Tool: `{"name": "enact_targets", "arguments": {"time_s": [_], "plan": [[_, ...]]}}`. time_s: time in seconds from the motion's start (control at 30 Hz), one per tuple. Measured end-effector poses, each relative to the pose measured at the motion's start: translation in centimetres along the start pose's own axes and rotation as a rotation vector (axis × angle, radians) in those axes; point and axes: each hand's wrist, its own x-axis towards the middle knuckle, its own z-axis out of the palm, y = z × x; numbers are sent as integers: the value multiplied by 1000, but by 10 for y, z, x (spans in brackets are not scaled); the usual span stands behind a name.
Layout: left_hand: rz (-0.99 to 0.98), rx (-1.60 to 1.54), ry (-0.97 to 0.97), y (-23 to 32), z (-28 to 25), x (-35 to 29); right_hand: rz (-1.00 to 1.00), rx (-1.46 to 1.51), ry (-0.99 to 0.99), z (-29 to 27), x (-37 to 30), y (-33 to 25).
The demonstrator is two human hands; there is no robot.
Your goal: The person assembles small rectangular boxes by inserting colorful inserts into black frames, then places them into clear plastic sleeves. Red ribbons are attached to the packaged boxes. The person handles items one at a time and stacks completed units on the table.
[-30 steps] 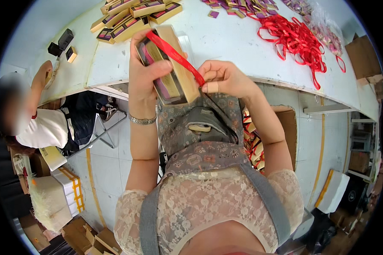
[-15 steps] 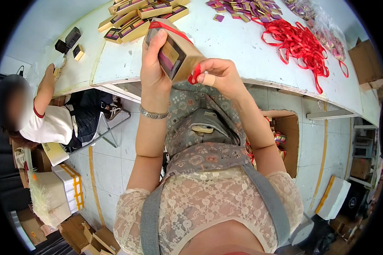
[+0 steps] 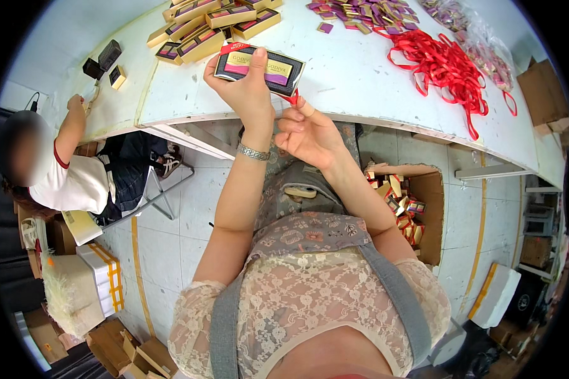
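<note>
Left hand [image 3: 250, 98] clamping a windowed box [image 3: 281, 71], thumb across its top, right hand [image 3: 313, 134] just below, fingers curled, one tip touching red ribbon [image 3: 292, 98] at the box's corner, pinch unclear, stacked boxes [image 3: 199, 43] beyond the left hand.

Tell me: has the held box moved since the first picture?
Yes: the held box appears shifted forward beyond the table's front edge, which its near end overlapped earlier.
</note>
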Motion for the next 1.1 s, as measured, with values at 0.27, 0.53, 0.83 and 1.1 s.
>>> {"name": "enact_targets", "arguments": {"time_s": [0.27, 0.53, 0.83, 1.1], "plan": [[108, 351, -64, 19, -10, -31, -631, -862, 567, -4, -15, -12], [228, 538, -690, 8, -65, -62, 47, -2229, 69, 43, -121, -112], [238, 818, -405, -14, -73, -15, -86, -2560, 916, 15, 85, -57], [163, 810, -357, -15, -86, 6, -108, -2401, 798, 0, 102, -94]]}}
